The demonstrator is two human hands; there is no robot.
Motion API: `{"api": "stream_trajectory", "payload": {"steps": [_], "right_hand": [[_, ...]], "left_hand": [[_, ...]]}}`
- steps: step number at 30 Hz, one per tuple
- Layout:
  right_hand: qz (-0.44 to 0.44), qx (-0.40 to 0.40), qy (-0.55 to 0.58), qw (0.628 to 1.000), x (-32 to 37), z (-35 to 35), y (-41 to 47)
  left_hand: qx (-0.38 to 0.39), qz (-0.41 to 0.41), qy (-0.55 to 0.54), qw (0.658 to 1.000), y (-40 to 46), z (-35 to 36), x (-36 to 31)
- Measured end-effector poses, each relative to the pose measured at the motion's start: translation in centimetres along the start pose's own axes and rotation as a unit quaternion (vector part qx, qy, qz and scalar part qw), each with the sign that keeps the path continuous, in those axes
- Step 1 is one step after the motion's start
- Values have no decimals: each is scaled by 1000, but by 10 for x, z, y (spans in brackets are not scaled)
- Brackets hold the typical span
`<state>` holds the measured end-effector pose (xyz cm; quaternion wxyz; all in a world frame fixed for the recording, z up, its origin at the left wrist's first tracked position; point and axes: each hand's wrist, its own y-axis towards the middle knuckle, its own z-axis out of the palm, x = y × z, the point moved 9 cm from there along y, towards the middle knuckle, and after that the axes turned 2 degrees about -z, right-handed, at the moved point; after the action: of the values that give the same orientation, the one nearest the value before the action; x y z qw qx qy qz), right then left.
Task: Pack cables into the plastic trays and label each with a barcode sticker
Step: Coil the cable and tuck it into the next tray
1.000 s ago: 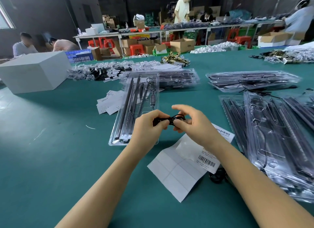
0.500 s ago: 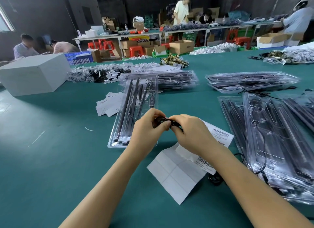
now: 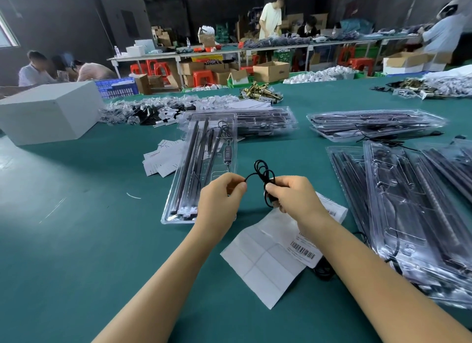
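A thin black cable (image 3: 264, 175) is coiled in small loops above the green table. My right hand (image 3: 293, 198) pinches the coil at its lower part, where a plug end shows. My left hand (image 3: 221, 197) pinches the loose end of the same cable, a short way to the left. Behind my left hand lies an open clear plastic tray (image 3: 204, 169) holding black strips and a small controller. A barcode sticker sheet (image 3: 304, 250) and its white backing paper (image 3: 265, 263) lie under my right wrist.
Stacks of filled clear trays lie at the right (image 3: 408, 209) and farther back (image 3: 375, 124) (image 3: 265, 121). A pile of white cards (image 3: 163, 158) sits left of the open tray. A white box (image 3: 48, 110) stands far left. People work at distant tables.
My hands have drawn apart and risen slightly. The cable, bunched between the fingertips before, now stands out as open loops between the hands.
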<state>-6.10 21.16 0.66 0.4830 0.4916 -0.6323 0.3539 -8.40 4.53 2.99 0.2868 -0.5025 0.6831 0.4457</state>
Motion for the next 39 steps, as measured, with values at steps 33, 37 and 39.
{"api": "stream_trajectory", "payload": {"steps": [33,37,39], "right_hand": [[-107,145,14,983,15,32,-8],[-125,113,-30,985,14,28,-7],[-140,79,-35,986,14,24,-6]], "left_hand": [[-63,-70,-222,971,-9,-1,8],[-52,-89,-241,965,-10,2,11],[-41,-91,-243,965,-10,3,11]]}}
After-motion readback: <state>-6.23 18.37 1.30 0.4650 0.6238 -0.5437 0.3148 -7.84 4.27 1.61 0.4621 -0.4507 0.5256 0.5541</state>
